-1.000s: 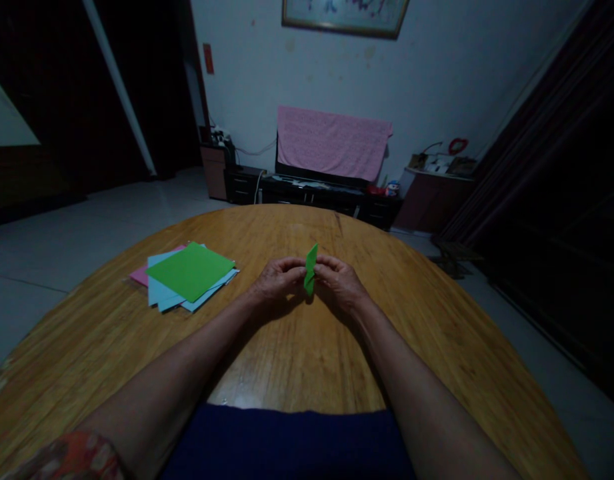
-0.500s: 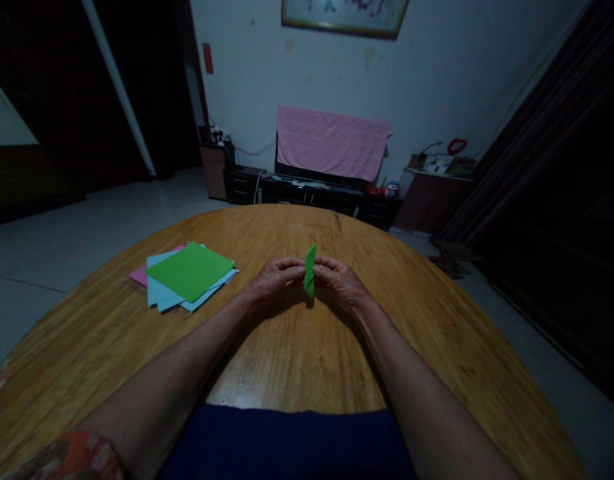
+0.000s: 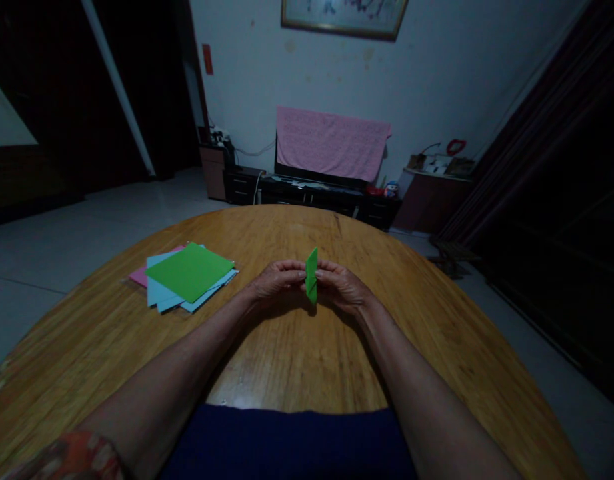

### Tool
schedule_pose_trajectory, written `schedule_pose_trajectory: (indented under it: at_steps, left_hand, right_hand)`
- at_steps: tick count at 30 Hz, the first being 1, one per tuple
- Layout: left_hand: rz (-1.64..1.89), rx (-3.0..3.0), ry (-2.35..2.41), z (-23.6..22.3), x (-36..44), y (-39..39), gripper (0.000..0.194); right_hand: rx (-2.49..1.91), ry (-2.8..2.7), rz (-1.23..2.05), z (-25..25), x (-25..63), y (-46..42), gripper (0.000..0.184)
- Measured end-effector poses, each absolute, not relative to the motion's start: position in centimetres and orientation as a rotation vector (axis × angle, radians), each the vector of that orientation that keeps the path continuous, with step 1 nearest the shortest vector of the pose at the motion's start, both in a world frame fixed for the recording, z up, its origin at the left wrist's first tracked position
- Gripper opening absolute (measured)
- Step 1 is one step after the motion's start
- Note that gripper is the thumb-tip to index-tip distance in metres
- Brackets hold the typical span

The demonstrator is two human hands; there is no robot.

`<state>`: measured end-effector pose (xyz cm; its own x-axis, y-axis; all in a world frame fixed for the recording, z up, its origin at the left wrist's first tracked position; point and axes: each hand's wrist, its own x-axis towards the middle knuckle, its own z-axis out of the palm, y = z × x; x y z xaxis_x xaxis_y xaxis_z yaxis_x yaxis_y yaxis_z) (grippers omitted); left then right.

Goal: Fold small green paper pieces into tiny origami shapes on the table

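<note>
A small folded piece of green paper (image 3: 311, 277), narrow and pointed at its top, is held upright just above the wooden table (image 3: 287, 353). My left hand (image 3: 277, 279) pinches it from the left between thumb and fingers. From the other side my right hand (image 3: 343, 285) grips it the same way, thumb toward me. The fingertips behind the paper are partly hidden. To the left of my hands lies a loose stack of paper sheets, with a green square sheet (image 3: 191, 272) on top and light blue sheets (image 3: 159, 293) and a pink sheet (image 3: 139, 276) under it.
Dark blue cloth (image 3: 297, 443) covers my lap at the table's near edge. Beyond the round table stands a low black TV cabinet (image 3: 287, 193), with a pink cloth (image 3: 331, 143) draped over the screen. A side cabinet (image 3: 427, 200) stands at the right.
Both hands and the folded green paper have shifted very slightly toward me. The paper leans a little more to the right at its top. The stack has not moved.
</note>
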<state>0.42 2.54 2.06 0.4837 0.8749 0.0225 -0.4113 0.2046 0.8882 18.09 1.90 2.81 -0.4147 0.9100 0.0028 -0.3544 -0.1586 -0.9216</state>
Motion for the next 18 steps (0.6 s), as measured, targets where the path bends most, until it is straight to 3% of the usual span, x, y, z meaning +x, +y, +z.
schedule_pose_trajectory:
  at_steps: [18]
  left_hand:
    - [1.213, 1.104, 0.784, 1.9, 2.1, 1.5, 0.014]
  right_hand:
    - [-0.941, -1.108, 1.403, 2.3, 16.3, 2.1, 0.032]
